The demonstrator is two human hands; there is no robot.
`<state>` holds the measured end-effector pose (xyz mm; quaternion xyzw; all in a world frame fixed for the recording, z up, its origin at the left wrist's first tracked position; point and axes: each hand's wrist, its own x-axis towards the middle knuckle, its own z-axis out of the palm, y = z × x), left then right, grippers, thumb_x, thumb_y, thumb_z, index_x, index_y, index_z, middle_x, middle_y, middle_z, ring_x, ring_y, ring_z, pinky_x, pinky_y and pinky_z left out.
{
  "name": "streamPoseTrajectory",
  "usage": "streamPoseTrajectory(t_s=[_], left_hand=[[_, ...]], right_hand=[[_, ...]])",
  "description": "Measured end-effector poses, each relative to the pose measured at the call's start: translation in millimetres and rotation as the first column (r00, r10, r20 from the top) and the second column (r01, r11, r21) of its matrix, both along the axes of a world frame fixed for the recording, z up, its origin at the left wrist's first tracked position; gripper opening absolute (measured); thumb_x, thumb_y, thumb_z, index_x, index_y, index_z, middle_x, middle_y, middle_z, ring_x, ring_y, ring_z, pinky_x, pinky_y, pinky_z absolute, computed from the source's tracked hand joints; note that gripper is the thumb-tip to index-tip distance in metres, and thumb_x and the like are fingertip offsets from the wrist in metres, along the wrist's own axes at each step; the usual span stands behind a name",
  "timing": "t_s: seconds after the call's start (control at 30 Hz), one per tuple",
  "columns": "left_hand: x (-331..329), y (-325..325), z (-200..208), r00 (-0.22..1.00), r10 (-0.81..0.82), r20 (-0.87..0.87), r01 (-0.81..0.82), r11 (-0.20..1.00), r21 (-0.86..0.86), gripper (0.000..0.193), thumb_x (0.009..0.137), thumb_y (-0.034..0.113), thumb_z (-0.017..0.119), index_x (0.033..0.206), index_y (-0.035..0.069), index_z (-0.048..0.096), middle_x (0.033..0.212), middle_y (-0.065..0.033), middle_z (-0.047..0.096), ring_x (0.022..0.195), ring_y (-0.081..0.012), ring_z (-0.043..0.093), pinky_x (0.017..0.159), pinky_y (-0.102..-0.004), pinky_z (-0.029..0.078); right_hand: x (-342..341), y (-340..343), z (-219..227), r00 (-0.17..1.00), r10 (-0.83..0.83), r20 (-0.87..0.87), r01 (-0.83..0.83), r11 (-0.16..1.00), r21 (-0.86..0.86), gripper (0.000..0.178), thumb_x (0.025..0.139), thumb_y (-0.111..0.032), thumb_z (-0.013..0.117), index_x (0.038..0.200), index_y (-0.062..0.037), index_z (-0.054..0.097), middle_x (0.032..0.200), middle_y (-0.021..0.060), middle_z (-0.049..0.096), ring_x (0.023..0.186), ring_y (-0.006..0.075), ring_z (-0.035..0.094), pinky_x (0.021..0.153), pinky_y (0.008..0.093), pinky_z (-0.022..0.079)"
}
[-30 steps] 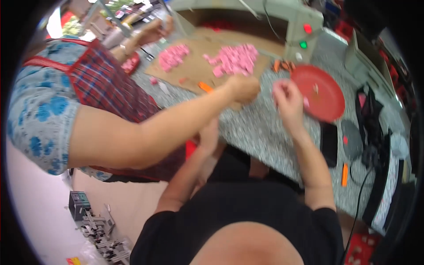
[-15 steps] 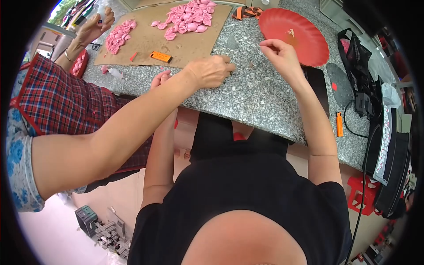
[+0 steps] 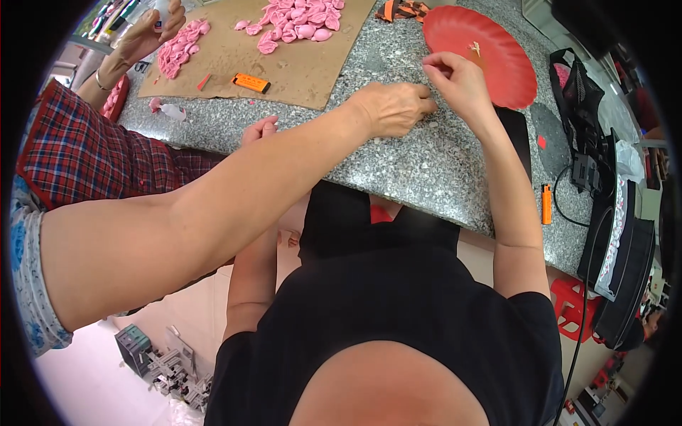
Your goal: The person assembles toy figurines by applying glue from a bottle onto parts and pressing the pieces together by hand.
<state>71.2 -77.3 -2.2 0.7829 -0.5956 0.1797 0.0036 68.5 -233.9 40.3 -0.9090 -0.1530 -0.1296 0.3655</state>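
My left hand (image 3: 261,130) is at the counter's near edge, its fingers bent together and partly hidden behind a co-worker's forearm. Over the counter beside the scalloped red plate (image 3: 510,71), my right hand (image 3: 460,85) has its thumb and fingertips together; whatever it pinches, if anything, is too small to make out. A co-worker's hand (image 3: 398,108) is on the counter just left of my right hand, fingers curled down and their tips hidden. The co-worker's other hand (image 3: 153,34) holds up a small pale bottle at the far left.
Pink balloons (image 3: 302,20) lie heaped on a cardboard sheet (image 3: 213,46), with an orange lighter (image 3: 250,83). A small clear bottle (image 3: 172,111) lies nearby. At right are another orange lighter (image 3: 546,204), a black mesh bag (image 3: 579,89) and a cable (image 3: 568,213).
The co-worker's near hand has moved right along the counter, toward my right hand. The view has shifted slightly. My own hands keep nearly the same pose.
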Motion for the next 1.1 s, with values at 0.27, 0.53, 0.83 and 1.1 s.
streamPoseTrajectory(t_s=[0.27, 0.53, 0.83, 1.1], left_hand=[[-5, 15, 10, 0.973, 0.095, 0.212, -0.146, 0.960, 0.238, 0.014, 0.071, 0.018, 0.053, 0.063, 0.018, 0.065, 0.089, 0.0028, 0.055, 0.096, -0.0131, 0.047, 0.074, -0.0210, 0.045], [-60, 80, -37, 0.839, 0.517, -0.171, -0.512, 0.643, -0.570, 0.007, 0.071, 0.006, 0.053, 0.069, 0.008, 0.059, 0.079, -0.0030, 0.055, 0.073, -0.0162, 0.052, 0.063, -0.0253, 0.044], [-65, 70, -22, 0.760, 0.623, -0.188, -0.528, 0.421, -0.738, 0.009, 0.069, 0.005, 0.056, 0.076, 0.007, 0.060, 0.076, -0.0060, 0.057, 0.071, -0.0220, 0.052, 0.065, -0.0312, 0.042], [-38, 47, -4, 0.878, -0.141, -0.457, -0.323, 0.529, -0.784, 0.008, 0.074, 0.010, 0.049, 0.075, 0.008, 0.057, 0.074, -0.0072, 0.053, 0.066, -0.0227, 0.052, 0.062, -0.0316, 0.047]], right_hand=[[-18, -31, -3, 0.997, -0.037, 0.072, 0.029, 0.994, 0.110, 0.014, 0.081, -0.010, 0.059, 0.089, 0.0012, 0.061, 0.070, -0.0020, 0.056, 0.063, 0.0033, 0.048, 0.056, 0.0190, 0.040], [-35, -17, -21, 0.999, -0.017, -0.041, 0.026, 0.975, 0.222, 0.011, 0.078, -0.006, 0.059, 0.085, 0.0020, 0.060, 0.064, -0.0008, 0.054, 0.055, 0.0033, 0.043, 0.050, 0.0197, 0.036], [-35, -16, -22, 0.992, 0.002, -0.130, 0.049, 0.920, 0.389, 0.011, 0.081, -0.006, 0.057, 0.086, 0.0030, 0.059, 0.068, -0.0021, 0.054, 0.057, 0.0023, 0.044, 0.051, 0.0184, 0.037], [-22, -29, -34, 0.998, -0.034, -0.044, 0.048, 0.930, 0.363, 0.011, 0.081, -0.009, 0.058, 0.085, 0.0009, 0.060, 0.063, -0.0035, 0.052, 0.056, 0.0032, 0.044, 0.050, 0.0190, 0.036]])
